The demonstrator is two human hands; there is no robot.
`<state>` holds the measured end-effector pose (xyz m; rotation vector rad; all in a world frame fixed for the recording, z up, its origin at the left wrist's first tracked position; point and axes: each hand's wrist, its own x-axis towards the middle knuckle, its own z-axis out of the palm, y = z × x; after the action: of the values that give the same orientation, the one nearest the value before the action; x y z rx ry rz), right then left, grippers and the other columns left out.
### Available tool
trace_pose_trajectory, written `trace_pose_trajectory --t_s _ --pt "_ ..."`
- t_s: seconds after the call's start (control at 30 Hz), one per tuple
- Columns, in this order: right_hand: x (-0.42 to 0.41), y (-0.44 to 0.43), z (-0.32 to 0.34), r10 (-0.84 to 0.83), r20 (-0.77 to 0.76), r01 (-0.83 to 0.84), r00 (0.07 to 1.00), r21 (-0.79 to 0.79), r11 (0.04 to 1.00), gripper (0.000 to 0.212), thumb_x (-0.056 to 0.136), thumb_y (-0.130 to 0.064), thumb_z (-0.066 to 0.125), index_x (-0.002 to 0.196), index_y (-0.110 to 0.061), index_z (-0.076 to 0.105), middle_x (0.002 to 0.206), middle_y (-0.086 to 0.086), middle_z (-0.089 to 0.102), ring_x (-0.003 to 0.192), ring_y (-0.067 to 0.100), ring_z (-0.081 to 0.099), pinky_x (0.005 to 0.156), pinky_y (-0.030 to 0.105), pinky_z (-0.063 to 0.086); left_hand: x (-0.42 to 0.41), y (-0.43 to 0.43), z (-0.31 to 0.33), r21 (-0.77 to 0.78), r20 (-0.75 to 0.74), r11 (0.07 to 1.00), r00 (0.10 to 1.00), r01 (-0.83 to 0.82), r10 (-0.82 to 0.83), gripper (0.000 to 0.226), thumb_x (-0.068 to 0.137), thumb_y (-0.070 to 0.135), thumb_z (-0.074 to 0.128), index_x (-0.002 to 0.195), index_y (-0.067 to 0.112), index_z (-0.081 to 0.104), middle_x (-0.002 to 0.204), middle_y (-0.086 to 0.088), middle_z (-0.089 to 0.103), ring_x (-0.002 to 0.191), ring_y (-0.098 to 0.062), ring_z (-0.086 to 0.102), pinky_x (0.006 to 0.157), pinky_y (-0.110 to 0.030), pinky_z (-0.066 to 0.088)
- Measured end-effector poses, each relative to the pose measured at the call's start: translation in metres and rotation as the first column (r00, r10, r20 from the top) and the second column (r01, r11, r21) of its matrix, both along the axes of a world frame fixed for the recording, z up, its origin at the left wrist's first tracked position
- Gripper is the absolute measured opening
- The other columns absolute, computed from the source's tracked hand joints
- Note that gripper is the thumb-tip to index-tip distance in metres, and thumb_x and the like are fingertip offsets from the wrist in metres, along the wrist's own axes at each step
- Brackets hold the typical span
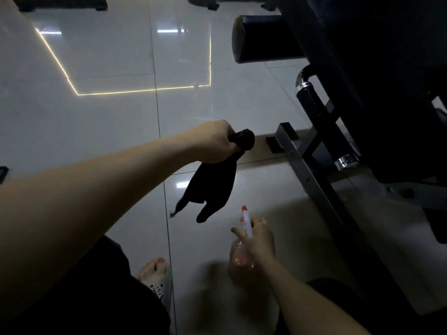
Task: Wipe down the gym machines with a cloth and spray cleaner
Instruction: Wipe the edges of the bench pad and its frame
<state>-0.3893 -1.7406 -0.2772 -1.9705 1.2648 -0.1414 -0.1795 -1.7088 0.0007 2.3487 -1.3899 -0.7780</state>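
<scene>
My left hand point(214, 141) grips a black cloth point(212, 184) that hangs down loosely over the floor at mid-frame. Lower down, my right hand point(257, 238) holds a clear spray bottle point(239, 258) by its neck; the white sprayer head with an orange nozzle tip point(244, 209) points away from me. The gym machine point(362, 93) fills the right side, dark and padded, with a black-gripped chrome handle point(321, 117) to the right of the cloth and a round black roller pad point(263, 39) above it.
Glossy pale floor tiles point(108, 105) reflect ceiling lights. The machine's grey steel base bar point(312, 175) runs diagonally across the floor on the right. My bare foot point(154, 269) stands near the bottom centre. Other equipment bases point(60, 3) sit at the top edge.
</scene>
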Motion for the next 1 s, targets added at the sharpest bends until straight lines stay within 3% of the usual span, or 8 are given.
trace_pose_trajectory --t_s 0.13,0.23,0.33,0.47,0.6,0.8,0.93,1.0 --pt "0.006 -0.005 0.006 -0.016 0.008 0.017 1.000 -0.133 0.991 0.040 0.086 -0.057 0.069 0.097 -0.019 0.063 0.094 -0.004 0.055 0.076 0.011 0.054 0.059 0.013 0.036 -0.002 0.000 0.000 0.098 -0.050 0.992 0.996 0.074 -0.069 0.020 0.096 0.020 0.060 0.100 0.008 0.074 0.085 -0.009 0.067 0.076 -0.024 0.060 0.065 -0.028 0.046" --pt "0.008 -0.007 0.002 -0.075 0.031 0.078 0.997 -0.135 0.988 0.039 0.084 -0.062 0.069 0.086 -0.023 0.061 0.087 -0.006 0.059 0.073 0.009 0.058 0.060 0.022 0.045 -0.005 -0.001 0.002 0.089 -0.048 0.989 0.992 0.122 -0.118 0.018 0.097 0.023 0.061 0.095 0.011 0.075 0.083 -0.005 0.068 0.076 -0.022 0.062 0.064 -0.027 0.046" --pt "0.009 -0.007 -0.002 -0.111 0.075 0.120 0.991 -0.128 0.985 0.036 0.082 -0.057 0.074 0.080 -0.025 0.057 0.082 -0.007 0.058 0.070 0.009 0.058 0.055 0.021 0.039 -0.002 0.000 0.006 0.046 -0.048 0.991 0.991 0.129 -0.127 0.023 0.096 0.027 0.063 0.095 0.008 0.075 0.087 -0.012 0.070 0.077 -0.027 0.062 0.066 -0.028 0.046" --pt "0.010 -0.013 0.001 -0.121 0.156 0.143 0.980 -0.137 0.980 0.031 0.086 -0.049 0.074 0.087 -0.023 0.057 0.089 -0.004 0.057 0.073 0.006 0.057 0.058 0.020 0.044 -0.001 0.002 0.011 0.009 -0.086 0.995 0.991 0.101 -0.099 0.020 0.095 0.021 0.062 0.096 0.004 0.073 0.075 -0.006 0.060 0.065 -0.022 0.054 0.058 -0.024 0.041" --pt "0.012 -0.012 0.000 -0.080 0.194 0.105 0.978 -0.126 0.986 0.040 0.085 -0.061 0.068 0.089 -0.023 0.056 0.097 -0.007 0.052 0.076 0.005 0.057 0.063 0.026 0.053 -0.001 -0.001 0.012 0.011 -0.089 0.995 0.992 0.096 -0.094 0.016 0.094 0.019 0.063 0.093 0.008 0.074 0.067 -0.001 0.061 0.059 -0.018 0.056 0.047 -0.018 0.042" --pt "0.004 0.001 -0.025 0.054 0.156 -0.048 0.986 -0.040 0.998 0.040 0.083 -0.059 0.071 0.104 -0.030 0.052 0.108 -0.012 0.047 0.090 0.008 0.059 0.073 0.017 0.055 -0.007 -0.009 0.009 0.021 -0.066 0.990 0.988 0.143 -0.141 0.020 0.097 0.024 0.063 0.095 0.008 0.074 0.080 -0.007 0.066 0.070 -0.021 0.058 0.058 -0.024 0.044" --pt "-0.004 -0.001 -0.032 0.111 0.088 -0.115 0.990 0.040 0.993 0.060 0.073 -0.055 0.076 0.118 -0.031 0.045 0.120 -0.006 0.042 0.101 0.017 0.058 0.089 0.036 0.058 -0.009 -0.012 0.010 0.067 -0.078 0.982 0.982 0.177 -0.171 0.021 0.098 0.024 0.061 0.104 0.009 0.073 0.096 -0.010 0.071 0.084 -0.026 0.064 0.069 -0.029 0.050" --pt "-0.009 -0.010 -0.025 0.193 -0.020 -0.191 0.981 0.080 0.978 0.080 0.076 -0.047 0.079 0.138 -0.021 0.038 0.137 0.000 0.035 0.115 0.027 0.056 0.099 0.037 0.051 -0.010 -0.012 0.014 0.078 -0.095 0.979 0.979 0.188 -0.181 0.023 0.099 0.024 0.061 0.112 0.010 0.073 0.105 -0.012 0.071 0.098 -0.030 0.067 0.082 -0.036 0.055"
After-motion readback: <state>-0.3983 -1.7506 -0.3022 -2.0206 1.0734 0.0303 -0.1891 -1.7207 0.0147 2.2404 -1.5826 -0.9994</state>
